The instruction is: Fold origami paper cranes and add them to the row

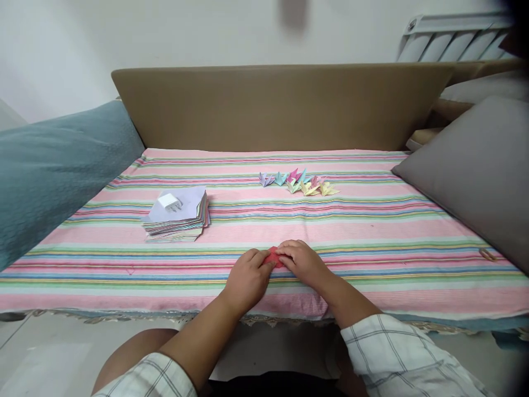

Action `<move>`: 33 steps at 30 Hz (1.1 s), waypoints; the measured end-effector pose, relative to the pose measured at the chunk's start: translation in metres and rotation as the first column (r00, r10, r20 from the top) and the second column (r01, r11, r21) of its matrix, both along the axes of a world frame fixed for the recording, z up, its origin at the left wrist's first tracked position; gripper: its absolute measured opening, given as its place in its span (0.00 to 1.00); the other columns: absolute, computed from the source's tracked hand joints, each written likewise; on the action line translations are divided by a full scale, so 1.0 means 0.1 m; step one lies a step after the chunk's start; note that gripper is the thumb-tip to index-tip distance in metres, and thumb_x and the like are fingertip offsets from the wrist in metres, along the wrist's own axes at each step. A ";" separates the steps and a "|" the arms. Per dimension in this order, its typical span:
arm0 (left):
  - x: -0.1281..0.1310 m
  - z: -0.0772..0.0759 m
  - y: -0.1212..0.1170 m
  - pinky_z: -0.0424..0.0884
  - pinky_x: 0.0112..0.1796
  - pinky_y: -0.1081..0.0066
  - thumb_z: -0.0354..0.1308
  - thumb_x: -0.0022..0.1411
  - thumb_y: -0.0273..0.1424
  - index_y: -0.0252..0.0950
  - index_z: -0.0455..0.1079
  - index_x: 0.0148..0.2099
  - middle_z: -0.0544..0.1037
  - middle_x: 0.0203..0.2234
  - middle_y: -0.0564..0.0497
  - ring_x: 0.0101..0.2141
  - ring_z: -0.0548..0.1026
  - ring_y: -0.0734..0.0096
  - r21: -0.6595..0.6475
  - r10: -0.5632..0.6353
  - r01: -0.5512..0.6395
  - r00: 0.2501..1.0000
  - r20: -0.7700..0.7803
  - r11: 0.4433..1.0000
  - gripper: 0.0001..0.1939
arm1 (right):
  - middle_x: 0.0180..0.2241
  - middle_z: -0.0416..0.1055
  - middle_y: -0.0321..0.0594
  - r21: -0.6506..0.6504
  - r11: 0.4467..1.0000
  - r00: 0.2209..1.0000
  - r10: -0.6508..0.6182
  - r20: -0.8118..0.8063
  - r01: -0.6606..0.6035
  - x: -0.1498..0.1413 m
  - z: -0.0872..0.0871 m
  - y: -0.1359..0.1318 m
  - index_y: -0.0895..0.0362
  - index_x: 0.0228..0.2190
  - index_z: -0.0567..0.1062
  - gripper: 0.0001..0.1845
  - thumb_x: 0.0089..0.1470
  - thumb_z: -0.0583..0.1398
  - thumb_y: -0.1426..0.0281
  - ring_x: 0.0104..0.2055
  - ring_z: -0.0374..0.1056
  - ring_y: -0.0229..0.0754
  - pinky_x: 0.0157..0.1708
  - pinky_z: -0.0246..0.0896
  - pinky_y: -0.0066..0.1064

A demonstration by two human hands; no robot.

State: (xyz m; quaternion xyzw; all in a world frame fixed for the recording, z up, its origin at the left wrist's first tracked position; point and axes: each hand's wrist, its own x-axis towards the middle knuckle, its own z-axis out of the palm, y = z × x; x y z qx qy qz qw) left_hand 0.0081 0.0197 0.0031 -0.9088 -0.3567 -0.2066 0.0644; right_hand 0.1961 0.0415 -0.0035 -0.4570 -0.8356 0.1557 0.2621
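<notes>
A small folded piece of red paper [273, 257] lies on the striped cloth near its front edge, partly covered by my fingers. My left hand [249, 277] closes on its left side, thumb and fingers pressed to the paper. From the right, my right hand [303, 262] grips the other side with its fingertips. Farther back sits a group of folded paper cranes [294, 182] in purple, teal, pink, green and yellow. To the left is a stack of coloured paper sheets [182, 212], with a white plug adapter [169, 202] on top.
The striped cloth [351, 231] covers the seat of a sofa with a brown backrest [281, 107]. A blue-green cushioned armrest [70, 160] bounds the left side. A grey pillow [479, 171] leans at the right, near a small brown looped item [488, 255].
</notes>
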 end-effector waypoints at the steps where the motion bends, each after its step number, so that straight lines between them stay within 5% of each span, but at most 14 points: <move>1: 0.00 0.00 0.00 0.70 0.42 0.61 0.49 0.61 0.24 0.36 0.72 0.45 0.74 0.44 0.45 0.40 0.69 0.63 0.002 0.006 -0.006 1.000 -0.002 1.000 0.13 | 0.40 0.74 0.42 -0.003 1.000 1.000 -0.003 0.000 0.003 0.00 0.00 0.00 0.56 0.38 0.76 0.11 0.53 0.57 0.75 0.43 0.67 0.43 0.45 0.60 0.37; 13: -0.10 0.00 -0.03 0.67 0.48 0.57 0.51 0.55 0.22 0.35 0.73 0.36 0.75 0.43 0.45 0.42 0.70 0.62 -0.003 0.058 -0.058 0.990 0.126 0.998 0.10 | 0.40 0.73 0.42 -0.029 0.999 1.000 -0.024 -0.014 0.024 0.00 -0.02 0.00 0.56 0.38 0.76 0.11 0.52 0.58 0.76 0.43 0.67 0.42 0.46 0.60 0.37; 17: -0.07 0.05 -0.12 0.50 0.57 0.47 0.50 0.58 0.26 0.36 0.68 0.47 0.71 0.51 0.46 0.54 0.63 0.58 -0.009 0.011 -0.011 0.998 0.063 1.000 0.15 | 0.40 0.73 0.41 -0.024 1.000 1.000 -0.003 -0.005 0.003 0.01 -0.02 0.02 0.55 0.39 0.76 0.12 0.53 0.57 0.76 0.43 0.66 0.42 0.46 0.60 0.37; 21: -0.03 0.03 -0.17 0.50 0.58 0.50 0.52 0.60 0.40 0.33 0.59 0.57 0.63 0.58 0.41 0.60 0.55 0.56 -0.078 -0.040 0.036 0.998 -0.056 0.996 0.26 | 0.38 0.73 0.41 -0.020 1.000 1.000 0.012 0.018 -0.012 0.00 0.02 0.00 0.55 0.37 0.76 0.11 0.53 0.57 0.76 0.42 0.65 0.41 0.45 0.59 0.36; 33: -0.03 -0.01 -0.15 0.55 0.56 0.52 0.53 0.59 0.44 0.33 0.64 0.52 0.63 0.58 0.40 0.58 0.59 0.55 -0.127 -0.008 -0.003 0.996 -0.092 0.992 0.24 | 0.44 0.69 0.43 -0.002 0.970 0.969 -0.244 -0.042 0.244 0.22 0.00 -0.01 0.55 0.34 0.76 0.20 0.43 0.52 0.83 0.47 0.61 0.45 0.49 0.58 0.42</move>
